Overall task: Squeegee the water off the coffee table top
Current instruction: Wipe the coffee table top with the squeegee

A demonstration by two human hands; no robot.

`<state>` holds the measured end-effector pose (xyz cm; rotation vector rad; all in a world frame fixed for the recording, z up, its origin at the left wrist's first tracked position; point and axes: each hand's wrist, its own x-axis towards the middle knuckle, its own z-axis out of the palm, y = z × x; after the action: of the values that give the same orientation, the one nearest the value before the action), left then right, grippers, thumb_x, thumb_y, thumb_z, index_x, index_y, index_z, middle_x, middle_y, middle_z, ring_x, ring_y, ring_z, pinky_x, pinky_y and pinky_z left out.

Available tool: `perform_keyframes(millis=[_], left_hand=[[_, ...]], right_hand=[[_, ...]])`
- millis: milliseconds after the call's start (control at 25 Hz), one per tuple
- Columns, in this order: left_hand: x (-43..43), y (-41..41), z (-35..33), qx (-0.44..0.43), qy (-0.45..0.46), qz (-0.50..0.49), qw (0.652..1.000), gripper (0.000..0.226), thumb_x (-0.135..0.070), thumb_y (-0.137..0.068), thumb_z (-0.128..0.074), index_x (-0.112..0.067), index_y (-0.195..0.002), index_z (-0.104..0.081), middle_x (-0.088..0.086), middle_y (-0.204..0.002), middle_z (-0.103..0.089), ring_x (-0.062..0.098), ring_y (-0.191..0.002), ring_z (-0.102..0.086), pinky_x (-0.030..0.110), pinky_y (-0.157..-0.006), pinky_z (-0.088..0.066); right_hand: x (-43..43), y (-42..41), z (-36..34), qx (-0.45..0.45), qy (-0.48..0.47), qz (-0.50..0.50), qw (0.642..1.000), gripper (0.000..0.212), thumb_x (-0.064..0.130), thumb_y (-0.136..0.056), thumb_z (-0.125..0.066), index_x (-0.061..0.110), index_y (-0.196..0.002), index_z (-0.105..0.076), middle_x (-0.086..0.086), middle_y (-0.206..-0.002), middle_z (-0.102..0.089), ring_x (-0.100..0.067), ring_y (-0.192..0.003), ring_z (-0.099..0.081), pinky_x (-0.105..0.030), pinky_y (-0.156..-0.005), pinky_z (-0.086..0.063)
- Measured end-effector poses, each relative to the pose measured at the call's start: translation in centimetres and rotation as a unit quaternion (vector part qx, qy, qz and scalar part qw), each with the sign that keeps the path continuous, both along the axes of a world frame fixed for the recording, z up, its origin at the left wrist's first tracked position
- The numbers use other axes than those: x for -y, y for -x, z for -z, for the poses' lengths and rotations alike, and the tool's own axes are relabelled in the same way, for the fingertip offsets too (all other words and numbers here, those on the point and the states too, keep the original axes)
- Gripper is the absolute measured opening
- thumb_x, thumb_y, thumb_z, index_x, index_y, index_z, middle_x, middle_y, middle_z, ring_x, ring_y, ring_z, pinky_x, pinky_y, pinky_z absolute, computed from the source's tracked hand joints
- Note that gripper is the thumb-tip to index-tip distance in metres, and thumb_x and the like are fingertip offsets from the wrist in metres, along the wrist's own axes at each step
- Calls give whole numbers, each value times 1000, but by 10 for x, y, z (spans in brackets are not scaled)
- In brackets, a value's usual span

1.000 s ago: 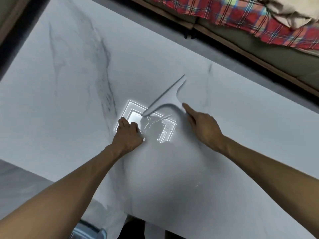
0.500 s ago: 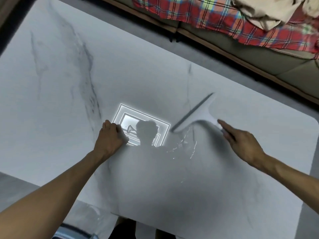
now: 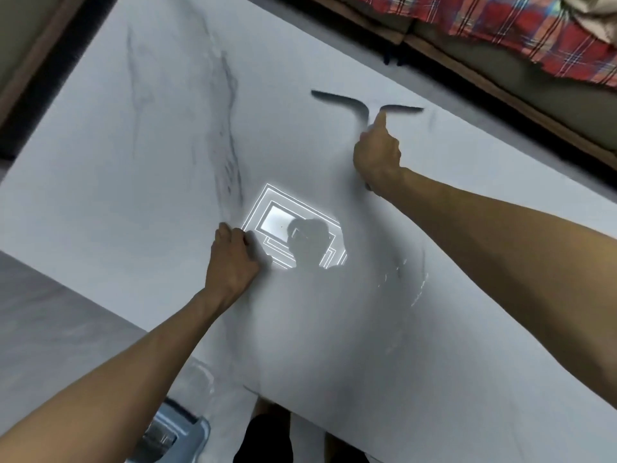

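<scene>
On the slick marble tabletop [image 3: 133, 228], upper middle of the frame, your right hand [image 3: 377, 155] wraps its grip round the handle of a probably light, stiff squeegee [image 3: 334, 97].

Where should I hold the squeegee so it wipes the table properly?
Grip the squeegee by its handle, coming from the near side, as the right hand does: the handle sticks back toward you from the middle of the wide blade, and a forefinger laid along the neck steadies it.
</scene>
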<state>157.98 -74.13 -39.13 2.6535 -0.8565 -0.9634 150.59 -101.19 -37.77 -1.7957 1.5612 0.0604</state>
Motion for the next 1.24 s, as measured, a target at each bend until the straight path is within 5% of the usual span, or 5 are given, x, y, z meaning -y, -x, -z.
perform_keyframes(millis=[200, 360, 440, 760, 1240], left_hand=[[-8, -1, 1, -18, 21, -104, 994, 4, -3, -91, -45, -6, -93, -45, 17, -104, -54, 36, -89, -54, 38, -76, -41], [-4, 11, 0, -33, 38, -108, 993, 5, -5, -91, -43, -8, -95, -42, 5, -82, -51, 30, -76, -51, 33, -63, -35], [3, 21, 1, -38, 38, -106, 993, 8, -3, -90, -40, -7, -96, -42, 2, -79, -49, 27, -74, -50, 32, -58, -34], [32, 66, 12, 38, -35, 58, 997, 30, 8, -72, -39, 4, -96, -57, 24, -109, -46, 39, -100, -46, 45, -86, -44], [41, 83, 8, -22, 10, 32, 999, 27, 8, -78, -56, 0, -104, -54, 22, -118, -49, 37, -107, -52, 49, -90, -48]], right_hand=[[-70, 40, 1, -5, 36, -281, 959, 51, 24, -100, -36, 32, -150, -27, -17, -110, -67, -41, -100, -60, -40, -85, -43], [-86, 125, -5, -36, 33, -407, 912, 50, 31, -100, -35, 47, -147, -27, -3, -96, -65, -32, -90, -62, -36, -72, -45], [-76, 179, -12, -66, 28, -434, 898, 51, 32, -100, -35, 53, -145, -25, 3, -94, -63, -26, -87, -62, -32, -68, -44], [-18, 344, -56, -201, 55, -392, 896, 50, 34, -99, -36, 56, -142, -28, 15, -97, -63, -19, -86, -64, -31, -69, -49], [-65, 267, -12, -58, 42, -507, 859, 43, 43, -100, -35, 61, -139, -30, 13, -95, -61, -16, -86, -63, -24, -65, -35]])
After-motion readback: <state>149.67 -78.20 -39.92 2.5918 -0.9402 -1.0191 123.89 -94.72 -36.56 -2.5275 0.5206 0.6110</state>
